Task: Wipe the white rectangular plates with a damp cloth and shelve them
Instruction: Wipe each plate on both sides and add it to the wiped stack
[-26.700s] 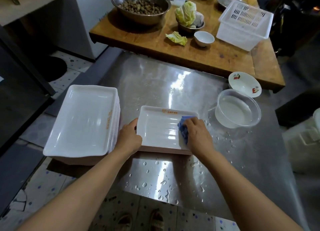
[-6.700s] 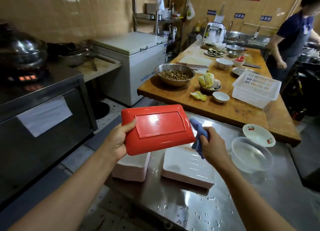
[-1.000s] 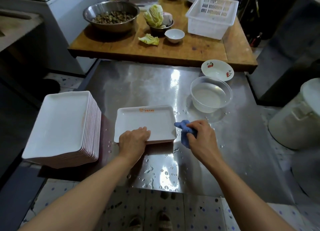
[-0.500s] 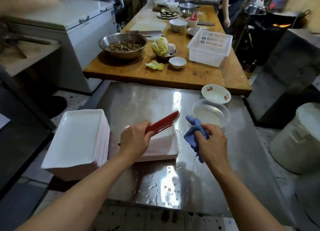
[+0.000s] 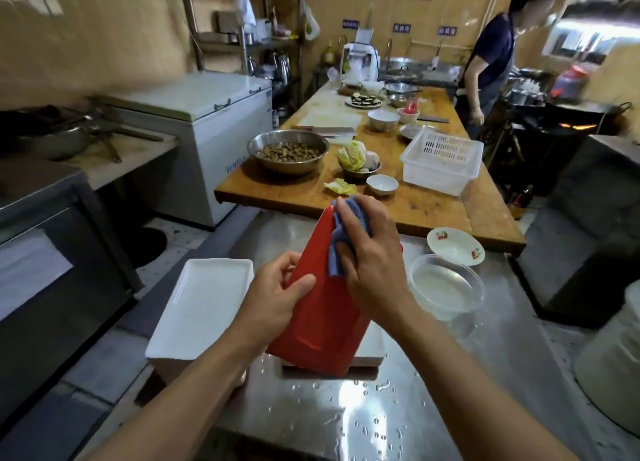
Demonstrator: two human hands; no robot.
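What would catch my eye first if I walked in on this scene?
The red underside of a plate, tilted up at centre, stands out: the left hand grips its edge while the right hand presses a blue cloth against it. To its left sits a stack of white rectangular plates on the wet steel table, and to its right a clear bowl of water.

Warm dim indoor light; bright glare patch on wet steel table (image 5: pixel 450 374) near its front edge. Wide-angle bending at frame edges, top-right corner motion-blurred.
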